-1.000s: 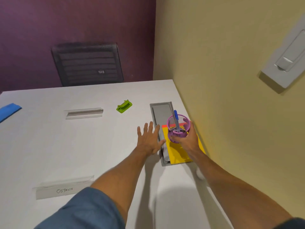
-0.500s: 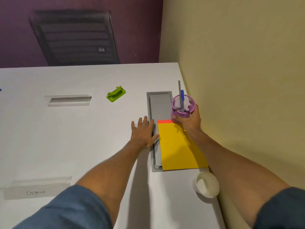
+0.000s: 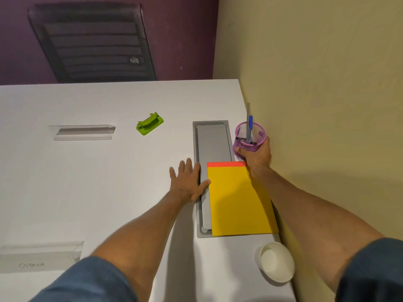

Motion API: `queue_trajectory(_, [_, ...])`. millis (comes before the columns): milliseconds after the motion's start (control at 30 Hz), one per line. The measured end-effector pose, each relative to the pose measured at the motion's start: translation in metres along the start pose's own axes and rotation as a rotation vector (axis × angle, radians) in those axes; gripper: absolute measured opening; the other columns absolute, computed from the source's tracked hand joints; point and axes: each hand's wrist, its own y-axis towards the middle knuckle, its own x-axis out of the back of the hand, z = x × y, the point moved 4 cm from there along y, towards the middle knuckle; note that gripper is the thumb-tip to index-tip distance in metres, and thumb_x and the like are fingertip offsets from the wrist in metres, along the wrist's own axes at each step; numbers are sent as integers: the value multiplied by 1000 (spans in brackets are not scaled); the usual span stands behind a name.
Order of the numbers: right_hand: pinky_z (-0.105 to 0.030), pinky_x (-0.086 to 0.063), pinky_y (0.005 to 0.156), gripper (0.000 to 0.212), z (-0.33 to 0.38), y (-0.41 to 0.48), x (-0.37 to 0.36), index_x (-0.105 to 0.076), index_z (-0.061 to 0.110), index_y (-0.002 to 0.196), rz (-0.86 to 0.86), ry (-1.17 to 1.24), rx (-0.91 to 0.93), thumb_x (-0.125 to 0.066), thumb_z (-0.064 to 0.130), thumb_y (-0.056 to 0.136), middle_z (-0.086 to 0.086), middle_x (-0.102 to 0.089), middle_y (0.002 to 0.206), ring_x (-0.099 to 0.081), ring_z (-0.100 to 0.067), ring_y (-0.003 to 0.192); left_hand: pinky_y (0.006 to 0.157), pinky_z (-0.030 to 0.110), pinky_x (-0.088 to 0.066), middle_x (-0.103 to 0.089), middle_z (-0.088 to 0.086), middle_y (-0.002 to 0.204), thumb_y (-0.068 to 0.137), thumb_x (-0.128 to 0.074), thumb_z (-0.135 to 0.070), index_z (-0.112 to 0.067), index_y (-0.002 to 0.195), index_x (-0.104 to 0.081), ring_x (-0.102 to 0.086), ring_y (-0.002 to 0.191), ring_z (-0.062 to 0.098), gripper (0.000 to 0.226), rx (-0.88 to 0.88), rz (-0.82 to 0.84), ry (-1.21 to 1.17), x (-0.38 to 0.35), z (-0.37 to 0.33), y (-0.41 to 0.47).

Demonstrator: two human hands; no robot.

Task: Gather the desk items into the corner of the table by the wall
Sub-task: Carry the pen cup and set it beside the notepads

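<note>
**Pen cup slides up the wall side, past the notepad**

The purple mesh pen cup [image 3: 248, 148] has travelled. A second ago it hung over the top of the yellow notepad [image 3: 237, 199]; now it sits beyond the pad's red edge, just beside the yellow wall [image 3: 316, 105], between the wall and the grey cable cover [image 3: 212, 142]. The right hand [image 3: 258, 158] is wrapped round its lower half, fingers curled on the mesh. I can't tell whether the base has touched down.

It stands upright, mouth up, long axis vertical. The pens [image 3: 250, 124] poke straight up out of the rim, close against the wall.

I'd call this real progress, though the far corner of the table [image 3: 109, 182] is well ahead of it.

The left hand [image 3: 187, 184] hasn't budged: flat, fingers spread, palm on the tabletop at the cover's edge, thumb touching the pad, holding nothing.

Farther out, a green hole punch [image 3: 150, 126] and a clear name holder [image 3: 82, 132] wait mid-table. A white paper cup [image 3: 275, 261] lies by the wall, nearer the person.
</note>
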Motion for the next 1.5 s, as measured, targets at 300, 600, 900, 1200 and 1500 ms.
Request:
queue_trajectory(300, [-37, -51, 99, 88, -1, -2, -7, -37, 16, 143, -83, -35, 12, -85, 9, 69, -6, -53, 138, -52, -27, 126, 116, 62, -5, 5, 10, 163, 91, -20, -70, -21, 154, -5, 4, 149, 34, 81, 13, 6, -33, -1, -1, -2])
queue_trajectory(600, [-49, -51, 99, 87, -5, -2, -9, -36, 15, 145, -136, -47, -31, -82, 7, 72, -9, -53, 137, -52, -29, 126, 117, 61, -9, 1, 10, 163, 92, -21, -69, -21, 154, -8, 0, 149, 35, 80, -8, 23, -32, 2, 1, -7])
queue_trajectory(900, [-46, -48, 104, 86, -4, -9, -7, -34, 14, 147, -152, -106, -67, -77, -2, 75, -11, -49, 141, -50, -30, 128, 112, 57, -24, -29, 10, 151, 94, -24, -66, -16, 141, -33, -26, 139, 32, 69, -20, -23, 26, 15, 4, -21])
queue_trajectory(1200, [-48, -46, 105, 79, -4, -15, -7, -40, 9, 144, -216, -195, -78, -77, -1, 75, -13, -54, 138, -52, -33, 127, 115, 55, -18, -25, 11, 154, 96, -24, -62, -15, 144, -34, -21, 143, 30, 68, 6, 1, 37, 19, 15, -45])
queue_trajectory(1500, [-45, -51, 89, 47, 4, -53, 11, -49, -1, 128, -262, -439, -165, -68, 16, 88, -23, -57, 126, -59, -38, 112, 117, 57, -11, -16, 12, 159, 95, -22, -63, -15, 148, -27, -12, 147, 32, 72, 22, 3, 37, 29, 27, -71])
